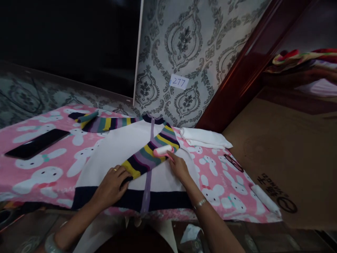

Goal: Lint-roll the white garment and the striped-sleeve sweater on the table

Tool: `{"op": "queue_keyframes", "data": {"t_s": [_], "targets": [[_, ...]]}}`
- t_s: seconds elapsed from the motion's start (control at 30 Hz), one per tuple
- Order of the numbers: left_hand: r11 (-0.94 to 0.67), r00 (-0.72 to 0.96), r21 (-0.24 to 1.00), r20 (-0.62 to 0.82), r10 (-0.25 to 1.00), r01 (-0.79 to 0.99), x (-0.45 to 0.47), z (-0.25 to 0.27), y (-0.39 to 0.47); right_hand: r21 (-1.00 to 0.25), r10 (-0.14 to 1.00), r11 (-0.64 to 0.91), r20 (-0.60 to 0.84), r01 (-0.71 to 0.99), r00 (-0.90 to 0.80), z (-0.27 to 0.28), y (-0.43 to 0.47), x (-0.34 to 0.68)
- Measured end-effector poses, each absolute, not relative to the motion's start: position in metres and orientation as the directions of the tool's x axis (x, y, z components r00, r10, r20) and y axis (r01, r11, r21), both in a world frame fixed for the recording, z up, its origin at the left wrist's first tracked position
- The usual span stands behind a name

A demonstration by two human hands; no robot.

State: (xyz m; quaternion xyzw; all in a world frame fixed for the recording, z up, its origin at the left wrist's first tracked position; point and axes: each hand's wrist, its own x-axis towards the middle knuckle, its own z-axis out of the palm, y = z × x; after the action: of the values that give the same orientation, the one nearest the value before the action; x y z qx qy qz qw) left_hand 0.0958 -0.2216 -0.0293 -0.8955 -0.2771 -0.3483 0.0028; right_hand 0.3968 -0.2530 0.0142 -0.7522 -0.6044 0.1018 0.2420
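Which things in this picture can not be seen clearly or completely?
- Lint roller, head view: handle hidden inside the right hand.
- Striped sleeve: cuff covered by the left hand.
- Sweater: back hidden against the pink blanket.
- Black phone: screen dark, nothing readable.
- Upper left: too dark to tell.

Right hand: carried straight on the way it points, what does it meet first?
The right hand holds a pink lint roller aimed up-left along the striped sleeve; beyond that, probably the cardigan's white front.
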Motion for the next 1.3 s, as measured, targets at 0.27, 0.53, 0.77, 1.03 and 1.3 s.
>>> {"op": "queue_keyframes", "data": {"t_s": [0.27, 0.53, 0.77, 1.03, 1.3], "targets": [[-0.851, 0.604, 0.195, 0.628, 0.49, 0.487, 0.096, -0.029, -0.224, -0.59, 0.958, -0.098, 0.163, 0.802, 0.237, 0.023, -0.327, 0.425], [-0.739, 0.534, 0.259, 0.551, 0.642, 0.622, 0.087, -0.032, -0.234, -0.592, 0.98, 0.097, 0.196, 0.8, 0.026, 0.015, -0.263, 0.326], [-0.775, 0.556, 0.307, 0.557, 0.617, 0.552, 0.081, -0.034, -0.239, -0.619, 0.975, 0.122, 0.22, 0.776, 0.022, -0.011, -0.327, 0.349], [-0.816, 0.574, 0.279, 0.596, 0.561, 0.507, 0.079, -0.038, -0.236, -0.647, 0.974, 0.134, 0.227, 0.751, 0.022, 0.012, -0.344, 0.364], [-0.781, 0.5, 0.221, 0.66, 0.561, 0.585, 0.072, -0.043, -0.23, -0.566, 0.978, 0.12, 0.21, 0.815, 0.002, -0.001, -0.305, 0.316]]}}
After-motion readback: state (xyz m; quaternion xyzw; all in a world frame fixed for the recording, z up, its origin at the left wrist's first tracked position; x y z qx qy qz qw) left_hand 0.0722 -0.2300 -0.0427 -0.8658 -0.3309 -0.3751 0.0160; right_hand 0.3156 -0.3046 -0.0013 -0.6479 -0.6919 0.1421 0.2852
